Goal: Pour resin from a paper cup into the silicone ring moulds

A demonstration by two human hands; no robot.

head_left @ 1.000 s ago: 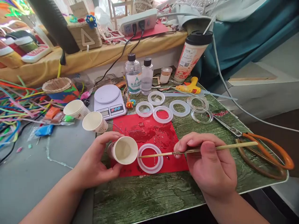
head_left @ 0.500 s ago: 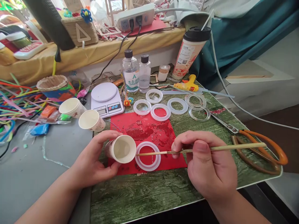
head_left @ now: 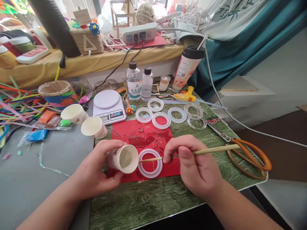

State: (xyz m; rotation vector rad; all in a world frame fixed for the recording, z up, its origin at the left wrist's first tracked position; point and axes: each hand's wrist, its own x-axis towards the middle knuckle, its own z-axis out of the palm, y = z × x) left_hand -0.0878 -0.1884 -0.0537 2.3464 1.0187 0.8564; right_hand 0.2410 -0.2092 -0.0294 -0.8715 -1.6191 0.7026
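My left hand point(head_left: 100, 169) is wrapped round a paper cup point(head_left: 129, 158), which leans to the right with its mouth showing. Between the fingers of my right hand point(head_left: 189, 159) is a thin wooden stick point(head_left: 211, 149). The stick's left tip is close to the cup's rim, over the left side of a white ring mold point(head_left: 157, 172). That mold lies on a wet, glossy red sheet point(head_left: 117, 129). Behind it sit several more rings, among them a white one point(head_left: 168, 120) and a clear one point(head_left: 204, 124).
Two paper cups point(head_left: 92, 126) and a white scale point(head_left: 106, 100) stand at the left. Two bottles point(head_left: 134, 83), a yellow glue gun point(head_left: 188, 95) and a tall drink cup point(head_left: 185, 72) are behind. Orange-handled scissors point(head_left: 259, 156) lie right. Colored pipe cleaners point(head_left: 14, 108) fill the far left.
The view has shifted, showing more of the back. My right hand has come left and nearer the cup with the stick. My left hand still holds the cup.
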